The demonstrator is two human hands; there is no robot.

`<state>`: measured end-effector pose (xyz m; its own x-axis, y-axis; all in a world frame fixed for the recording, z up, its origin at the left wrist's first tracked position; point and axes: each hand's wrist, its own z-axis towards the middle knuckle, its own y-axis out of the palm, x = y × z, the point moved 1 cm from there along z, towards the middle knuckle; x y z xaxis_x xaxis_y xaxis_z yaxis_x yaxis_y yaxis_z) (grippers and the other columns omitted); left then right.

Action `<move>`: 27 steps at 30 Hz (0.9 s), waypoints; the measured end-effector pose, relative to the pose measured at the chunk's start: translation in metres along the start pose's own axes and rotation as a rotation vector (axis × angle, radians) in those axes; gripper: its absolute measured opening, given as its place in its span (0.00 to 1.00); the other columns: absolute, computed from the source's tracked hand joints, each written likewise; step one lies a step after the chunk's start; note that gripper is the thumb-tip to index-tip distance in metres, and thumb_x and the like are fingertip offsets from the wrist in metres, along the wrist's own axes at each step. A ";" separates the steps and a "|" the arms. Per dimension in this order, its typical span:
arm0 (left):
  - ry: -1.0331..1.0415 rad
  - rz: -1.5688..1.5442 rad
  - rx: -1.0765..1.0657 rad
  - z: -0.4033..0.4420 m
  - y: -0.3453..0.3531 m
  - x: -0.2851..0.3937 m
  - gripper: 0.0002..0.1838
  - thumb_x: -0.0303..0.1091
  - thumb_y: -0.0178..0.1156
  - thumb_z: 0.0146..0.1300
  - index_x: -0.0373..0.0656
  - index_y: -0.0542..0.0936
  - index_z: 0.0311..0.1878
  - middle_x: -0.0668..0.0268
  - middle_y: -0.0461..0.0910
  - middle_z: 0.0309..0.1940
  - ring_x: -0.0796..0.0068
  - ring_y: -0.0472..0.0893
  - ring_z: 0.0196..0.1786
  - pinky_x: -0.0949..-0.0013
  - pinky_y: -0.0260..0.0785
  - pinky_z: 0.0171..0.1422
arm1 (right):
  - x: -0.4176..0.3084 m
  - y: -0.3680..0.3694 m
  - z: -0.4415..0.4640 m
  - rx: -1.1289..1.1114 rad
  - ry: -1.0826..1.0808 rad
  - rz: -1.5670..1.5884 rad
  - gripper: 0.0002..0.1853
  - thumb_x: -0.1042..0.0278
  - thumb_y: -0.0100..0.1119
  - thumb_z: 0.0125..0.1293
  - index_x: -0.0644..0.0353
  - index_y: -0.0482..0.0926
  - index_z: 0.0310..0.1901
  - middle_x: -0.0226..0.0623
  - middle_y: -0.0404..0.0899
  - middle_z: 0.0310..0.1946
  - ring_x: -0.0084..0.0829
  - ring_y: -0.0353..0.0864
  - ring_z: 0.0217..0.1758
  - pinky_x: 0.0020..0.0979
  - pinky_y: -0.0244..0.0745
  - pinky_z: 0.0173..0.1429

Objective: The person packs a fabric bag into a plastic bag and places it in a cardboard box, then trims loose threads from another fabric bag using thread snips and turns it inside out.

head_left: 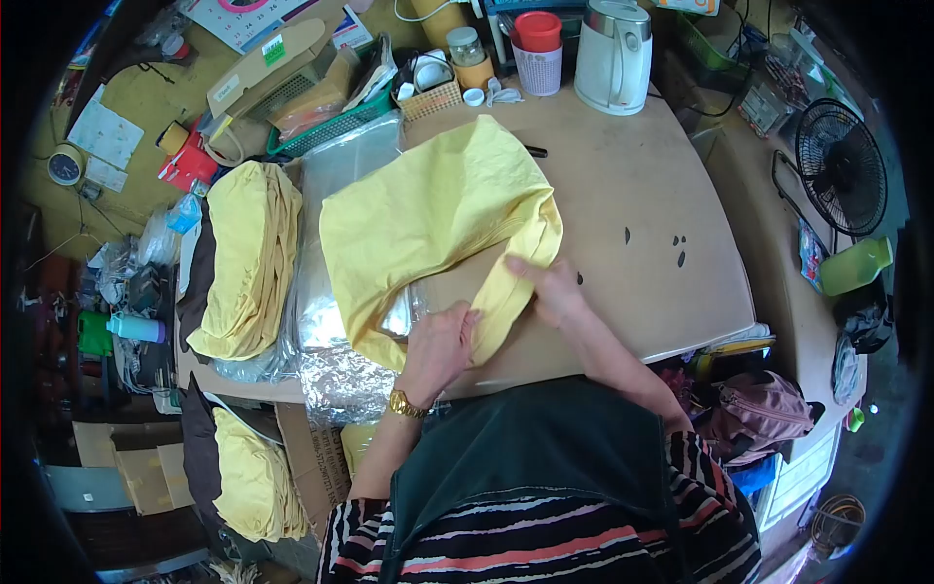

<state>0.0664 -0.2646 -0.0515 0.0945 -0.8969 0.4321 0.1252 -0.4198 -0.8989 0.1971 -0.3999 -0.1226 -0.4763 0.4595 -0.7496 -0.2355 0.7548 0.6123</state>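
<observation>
A yellow cloth piece (pixel 428 204) lies loosely spread on the tan tabletop, its near side drawn into a folded band that loops toward me. My left hand (pixel 440 348), with a gold watch at the wrist, is closed on the lower part of that band. Higher up on the right, my right hand (pixel 547 289) pinches the same band between thumb and fingers. Part of the cloth rests over clear plastic bags (pixel 336 375). Whether it is a garment or a bag I cannot tell.
A stack of folded yellow cloth (pixel 248 263) lies left of the plastic, with another pile (pixel 253 477) lower down. Along the back stand a green basket (pixel 336 127), a white kettle (pixel 613 58) and a lidded cup (pixel 538 54). A black fan (pixel 842 165) stands far right.
</observation>
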 end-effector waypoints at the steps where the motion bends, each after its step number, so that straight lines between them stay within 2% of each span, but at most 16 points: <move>1: 0.003 0.000 0.001 -0.003 -0.003 -0.002 0.14 0.38 0.53 0.69 0.38 0.74 0.32 0.49 0.76 0.20 0.45 0.77 0.26 0.49 0.68 0.30 | -0.013 -0.011 0.011 0.020 0.058 0.054 0.18 0.70 0.71 0.57 0.66 0.79 0.48 0.39 0.83 0.41 0.31 0.83 0.43 0.34 0.77 0.51; 3: -0.030 -0.071 -0.044 -0.012 -0.008 -0.005 0.14 0.39 0.52 0.69 0.38 0.74 0.33 0.48 0.76 0.20 0.45 0.78 0.26 0.49 0.68 0.31 | -0.022 -0.014 0.014 0.043 0.119 0.102 0.19 0.71 0.71 0.57 0.67 0.78 0.49 0.39 0.83 0.41 0.31 0.83 0.43 0.35 0.78 0.52; 5: -0.023 -0.064 -0.023 -0.014 -0.005 -0.004 0.14 0.39 0.52 0.70 0.38 0.74 0.33 0.48 0.76 0.19 0.45 0.78 0.25 0.49 0.68 0.31 | -0.016 0.002 0.010 0.140 0.021 0.095 0.20 0.72 0.71 0.57 0.69 0.76 0.50 0.41 0.82 0.42 0.32 0.82 0.44 0.37 0.78 0.51; 7: -0.060 -0.032 0.004 -0.010 -0.004 0.000 0.14 0.38 0.52 0.69 0.37 0.74 0.32 0.48 0.76 0.21 0.44 0.76 0.26 0.51 0.66 0.30 | -0.004 0.010 0.010 0.139 0.031 0.079 0.19 0.73 0.70 0.57 0.70 0.77 0.48 0.41 0.83 0.41 0.32 0.82 0.43 0.37 0.79 0.49; 9: -0.065 -0.051 -0.013 -0.016 -0.008 -0.004 0.14 0.38 0.52 0.69 0.37 0.74 0.31 0.48 0.75 0.21 0.44 0.76 0.25 0.51 0.66 0.30 | -0.005 0.011 0.013 0.271 0.061 -0.062 0.17 0.72 0.71 0.57 0.69 0.79 0.46 0.41 0.83 0.39 0.32 0.82 0.42 0.36 0.80 0.47; 10: -0.079 -0.071 -0.035 -0.021 -0.010 -0.007 0.15 0.38 0.52 0.69 0.37 0.73 0.30 0.48 0.75 0.20 0.44 0.76 0.25 0.51 0.66 0.30 | -0.021 -0.003 0.027 0.173 0.048 -0.048 0.15 0.70 0.70 0.59 0.68 0.80 0.44 0.39 0.83 0.38 0.30 0.83 0.41 0.35 0.80 0.46; 13: -0.069 -0.063 0.001 -0.026 -0.019 -0.013 0.14 0.40 0.53 0.70 0.38 0.72 0.32 0.48 0.76 0.19 0.45 0.77 0.24 0.50 0.68 0.30 | -0.035 -0.012 0.047 0.220 -0.032 0.022 0.14 0.66 0.69 0.61 0.65 0.80 0.43 0.35 0.83 0.37 0.27 0.82 0.38 0.33 0.80 0.44; 14: -0.071 -0.064 0.006 -0.025 -0.016 -0.016 0.12 0.40 0.55 0.69 0.40 0.74 0.37 0.49 0.76 0.18 0.45 0.77 0.24 0.50 0.68 0.30 | -0.035 -0.004 0.044 0.182 -0.016 0.097 0.10 0.63 0.67 0.63 0.61 0.81 0.37 0.30 0.83 0.33 0.22 0.81 0.32 0.29 0.79 0.40; 18: -0.146 -0.153 0.003 -0.015 -0.020 -0.006 0.12 0.40 0.58 0.66 0.40 0.75 0.42 0.51 0.77 0.21 0.47 0.79 0.27 0.51 0.70 0.33 | -0.021 0.013 0.017 0.175 -0.028 0.081 0.09 0.62 0.66 0.64 0.57 0.80 0.32 0.26 0.81 0.27 0.17 0.77 0.27 0.24 0.75 0.34; 20: 0.063 -0.237 0.305 0.006 -0.020 0.006 0.16 0.39 0.61 0.64 0.40 0.75 0.49 0.54 0.78 0.25 0.54 0.79 0.30 0.58 0.71 0.35 | -0.003 0.006 0.013 0.056 -0.115 -0.285 0.10 0.63 0.64 0.66 0.58 0.80 0.30 0.25 0.79 0.23 0.14 0.73 0.24 0.21 0.71 0.30; 21: 0.059 -0.236 0.309 0.020 -0.016 0.012 0.16 0.39 0.61 0.64 0.40 0.75 0.49 0.54 0.78 0.25 0.54 0.79 0.30 0.58 0.71 0.35 | 0.003 0.007 0.011 0.050 -0.113 -0.287 0.10 0.63 0.64 0.66 0.58 0.80 0.30 0.25 0.79 0.23 0.14 0.73 0.24 0.21 0.71 0.30; 23: 0.130 -0.180 0.510 0.049 -0.012 0.020 0.13 0.38 0.63 0.63 0.39 0.76 0.43 0.55 0.78 0.27 0.58 0.80 0.32 0.58 0.71 0.36 | 0.011 0.015 0.007 -0.026 -0.163 -0.292 0.10 0.62 0.63 0.67 0.59 0.80 0.30 0.24 0.77 0.22 0.13 0.69 0.22 0.21 0.68 0.27; 25: 0.120 -0.138 0.485 0.073 0.002 0.003 0.11 0.37 0.62 0.64 0.38 0.76 0.39 0.56 0.76 0.24 0.61 0.78 0.29 0.60 0.70 0.34 | 0.015 0.017 0.004 0.006 -0.251 -0.383 0.12 0.61 0.62 0.68 0.60 0.80 0.30 0.25 0.77 0.21 0.13 0.69 0.21 0.20 0.68 0.26; 27: 0.118 -0.099 0.453 0.080 0.006 0.000 0.11 0.37 0.61 0.65 0.38 0.75 0.36 0.57 0.75 0.22 0.63 0.76 0.26 0.61 0.69 0.32 | 0.012 0.021 -0.002 0.048 -0.167 -0.196 0.14 0.61 0.59 0.69 0.62 0.79 0.29 0.27 0.77 0.22 0.15 0.72 0.21 0.21 0.72 0.28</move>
<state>0.1465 -0.2565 -0.0513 -0.0485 -0.8764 0.4792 0.5485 -0.4243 -0.7205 0.1848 -0.3796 -0.1189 -0.2787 0.3704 -0.8861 -0.2674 0.8562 0.4420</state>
